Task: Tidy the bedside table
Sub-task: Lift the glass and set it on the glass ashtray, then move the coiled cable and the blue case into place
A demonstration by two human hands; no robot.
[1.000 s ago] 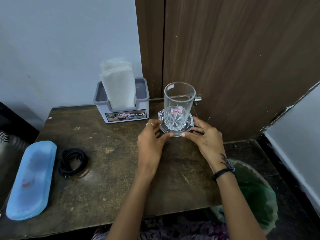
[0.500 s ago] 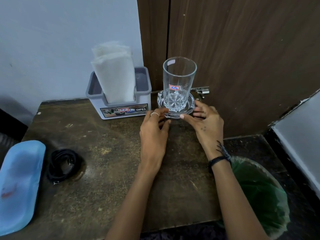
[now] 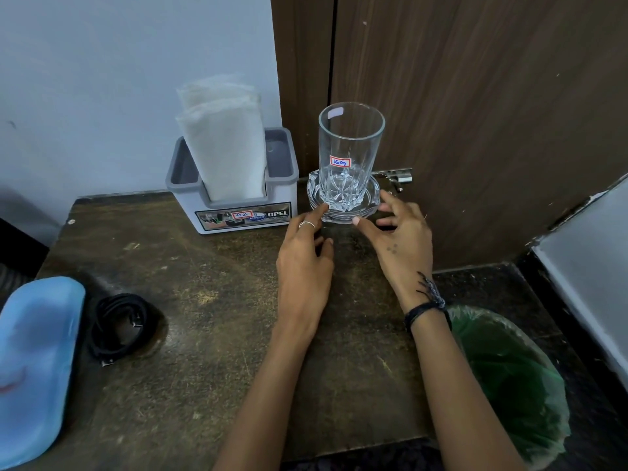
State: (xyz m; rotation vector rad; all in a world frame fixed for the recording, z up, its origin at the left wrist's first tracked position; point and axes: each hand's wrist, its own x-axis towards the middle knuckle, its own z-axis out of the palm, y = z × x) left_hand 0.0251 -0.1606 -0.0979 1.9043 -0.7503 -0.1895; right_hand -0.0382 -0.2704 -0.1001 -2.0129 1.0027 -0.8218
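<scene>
At the back of the surface (image 3: 210,300), just beside the napkin holder (image 3: 234,198), an upright glass (image 3: 350,154) stands on a clear coaster (image 3: 343,205); both forearms reach forward, left hand (image 3: 304,263) and right hand (image 3: 399,243) with straight, relaxed fingers, fingertips touching the coaster's near rim, gripping nothing

We see a worn brown table (image 3: 210,334) bearing a napkin holder (image 3: 234,212), glass saucer (image 3: 343,202), black cable (image 3: 119,326) and blue case (image 3: 34,365).
</scene>
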